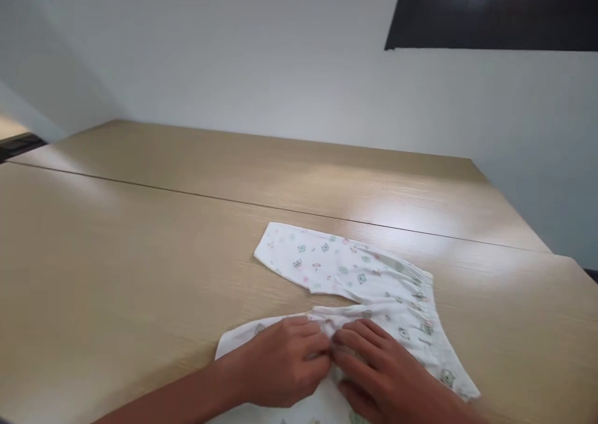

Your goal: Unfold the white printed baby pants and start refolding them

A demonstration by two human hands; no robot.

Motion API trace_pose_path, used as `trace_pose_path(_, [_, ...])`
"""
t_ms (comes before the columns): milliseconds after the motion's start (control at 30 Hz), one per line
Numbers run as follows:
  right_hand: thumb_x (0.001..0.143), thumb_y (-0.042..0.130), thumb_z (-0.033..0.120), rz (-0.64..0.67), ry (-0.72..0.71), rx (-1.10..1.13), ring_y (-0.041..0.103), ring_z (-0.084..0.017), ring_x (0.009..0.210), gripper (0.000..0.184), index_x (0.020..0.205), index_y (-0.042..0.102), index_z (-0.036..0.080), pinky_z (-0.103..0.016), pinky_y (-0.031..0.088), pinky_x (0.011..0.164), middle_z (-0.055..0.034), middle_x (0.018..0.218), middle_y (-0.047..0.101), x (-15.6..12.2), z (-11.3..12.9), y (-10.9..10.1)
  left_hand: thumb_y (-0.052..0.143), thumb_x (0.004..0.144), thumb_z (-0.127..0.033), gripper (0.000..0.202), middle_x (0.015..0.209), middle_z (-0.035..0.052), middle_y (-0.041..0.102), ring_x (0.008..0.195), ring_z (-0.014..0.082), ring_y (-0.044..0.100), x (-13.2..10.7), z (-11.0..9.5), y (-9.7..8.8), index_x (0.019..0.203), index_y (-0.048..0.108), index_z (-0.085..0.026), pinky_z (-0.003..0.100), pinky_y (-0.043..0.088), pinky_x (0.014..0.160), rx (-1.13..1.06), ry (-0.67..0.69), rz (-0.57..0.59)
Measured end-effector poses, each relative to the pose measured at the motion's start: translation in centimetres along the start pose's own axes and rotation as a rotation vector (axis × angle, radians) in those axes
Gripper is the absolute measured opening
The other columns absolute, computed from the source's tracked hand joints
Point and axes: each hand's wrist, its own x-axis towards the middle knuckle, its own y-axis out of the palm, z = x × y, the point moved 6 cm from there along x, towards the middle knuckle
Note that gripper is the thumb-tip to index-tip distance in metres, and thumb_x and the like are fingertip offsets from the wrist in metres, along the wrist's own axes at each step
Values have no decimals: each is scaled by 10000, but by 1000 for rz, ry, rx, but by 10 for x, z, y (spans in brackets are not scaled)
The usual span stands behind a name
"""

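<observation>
Pressing both hands down on a small pair of printed white pants [374, 281], I am working at the near edge of a pale wooden table [140, 256]. My left hand [284, 362] lies knuckles up with the fingers curled in, and my right hand [374, 365] lies beside it with the fingers spread a little flatter; their fingertips meet over a ridge of cloth, and they seem to be pinching or pressing that ridge, though I cannot tell whether either hand has truly closed on the fabric or only rests on it. The pants sit near the middle of the table's front half, slightly right of centre. One leg stretches away from me to the left, lying flat and smooth, with its cuff well clear of my hands. The gathered waistband runs down the right side. The other leg lies across under my hands and toward me. Judging from this, the folding looks barely begun: the garment is spread out and mostly flat, no leg has yet been laid over the other, and every fold seems left to do. The nearest part of the pants is cut off by the bottom of the view, and my hands hide the cloth beneath them.
</observation>
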Motion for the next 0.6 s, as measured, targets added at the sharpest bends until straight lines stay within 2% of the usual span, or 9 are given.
trace_pose_path(100, [844, 587, 141, -10, 135, 121, 490, -182, 916, 84, 923, 558, 144, -336, 415, 818, -59, 970, 584, -1, -11, 2, 567, 846, 8, 212, 909, 62, 454, 751, 283, 481, 0, 3, 3, 892, 462, -170, 406, 403, 641, -131, -104, 43])
trace_pose_path(200, [812, 613, 166, -60, 210, 187, 483, -157, 821, 74, 838, 544, 155, -312, 385, 776, -28, 833, 569, -7, -24, 5, 498, 889, -18, 190, 932, 43, 434, 785, 265, 482, 0, 11, -1, 922, 447, -199, 382, 411, 675, -326, -238, 29])
trace_pose_path(300, [795, 597, 187, -118, 151, 140, 444, -140, 708, 133, 745, 480, 150, -303, 354, 705, -18, 723, 522, -8, -22, 6, 474, 878, -88, 154, 966, 53, 448, 837, 280, 499, 4, 11, -4, 956, 458, -220, 390, 443, 716, -406, -280, -42])
trace_pose_path(400, [802, 557, 174, -260, 21, 121, 427, -120, 665, 146, 742, 425, 153, -274, 367, 668, -11, 712, 497, -7, -3, -8, 519, 833, -136, 242, 1081, 84, 462, 925, 310, 512, 13, -1, -3, 1041, 440, -230, 405, 489, 785, -474, -249, -148])
trace_pose_path(467, [824, 569, 180, -333, 1, 249, 500, -112, 755, 119, 810, 454, 155, -238, 422, 720, -24, 800, 529, -7, 7, -23, 565, 823, -166, 359, 1197, 116, 430, 1065, 348, 477, 20, -12, -5, 1137, 403, -231, 435, 496, 878, -565, -204, -239])
trace_pose_path(500, [858, 611, 248, -299, 41, 318, 545, -142, 951, 159, 948, 519, 155, -243, 454, 833, -66, 962, 556, -5, 8, -26, 590, 830, -179, 429, 1254, 132, 401, 1145, 372, 428, 23, -17, -7, 1197, 374, -233, 468, 480, 929, -596, -183, -277])
trace_pose_path(533, [873, 626, 275, -285, 79, 372, 521, -173, 1114, 257, 1081, 535, 155, -272, 446, 949, -107, 1135, 535, -4, 9, -30, 615, 843, -190, 506, 1304, 146, 367, 1217, 398, 359, 27, -21, -9, 1262, 335, -238, 517, 448, 977, -604, -161, -304])
trace_pose_path(600, [897, 618, 366, -257, 53, 439, 443, -226, 1259, 397, 1231, 511, 178, -379, 373, 1087, -137, 1262, 478, -3, 12, -34, 635, 888, -205, 640, 1376, 179, 296, 1290, 436, 238, 32, -26, -11, 1380, 227, -242, 611, 388, 1016, -537, -135, -309])
